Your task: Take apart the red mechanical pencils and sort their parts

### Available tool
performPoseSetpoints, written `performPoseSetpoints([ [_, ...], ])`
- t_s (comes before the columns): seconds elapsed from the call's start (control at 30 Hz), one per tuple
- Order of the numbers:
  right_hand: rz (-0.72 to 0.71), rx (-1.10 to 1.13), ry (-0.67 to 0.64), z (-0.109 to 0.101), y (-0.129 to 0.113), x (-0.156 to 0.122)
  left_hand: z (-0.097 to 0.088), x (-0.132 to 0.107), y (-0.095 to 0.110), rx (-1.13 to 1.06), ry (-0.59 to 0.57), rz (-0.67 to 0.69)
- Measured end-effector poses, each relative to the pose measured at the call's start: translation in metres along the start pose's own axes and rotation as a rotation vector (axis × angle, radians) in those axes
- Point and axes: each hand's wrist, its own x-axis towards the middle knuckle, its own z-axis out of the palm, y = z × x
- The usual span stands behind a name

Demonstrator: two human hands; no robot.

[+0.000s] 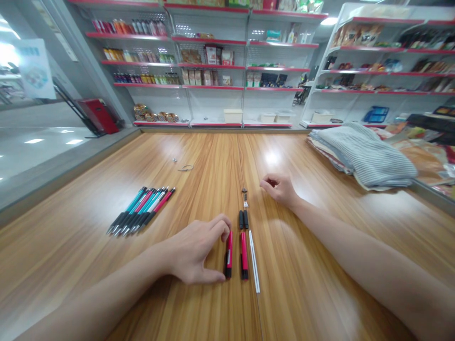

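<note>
My left hand [199, 246] is beside a red pen barrel [229, 251], thumb and fingers apart, near its lower and upper ends. I cannot tell whether it touches the barrel. A second red barrel [243, 251] lies parallel to its right, then two thin white refills [254, 263] side by side. Above the barrels are two short black grips [243, 219] and a few small pen parts [245, 196], too small to tell exactly. To the right of these my right hand [280, 188] is closed, thumb against curled fingers; anything inside is hidden.
A row of assembled pens [142, 210], teal, red and white, lies at left. Behind it are a thin ring-shaped item [185, 167] and a tiny object [174, 160]. Folded striped cloth [369, 154] is piled at right. Stocked shelves [213, 87] stand beyond the table.
</note>
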Motion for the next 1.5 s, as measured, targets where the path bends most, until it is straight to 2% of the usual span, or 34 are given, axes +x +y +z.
performPoseSetpoints([
  [0.37,0.013,0.028,-0.052,-0.002,0.002,0.002,0.005,0.003,0.002,-0.06,-0.008,0.071],
  [0.73,0.009,0.035,-0.068,-0.002,0.001,0.001,0.01,0.005,0.016,0.042,-0.04,-0.03],
  [1.5,-0.001,0.01,-0.067,-0.002,-0.001,0.001,0.016,0.006,0.013,-0.021,-0.014,-0.009],
])
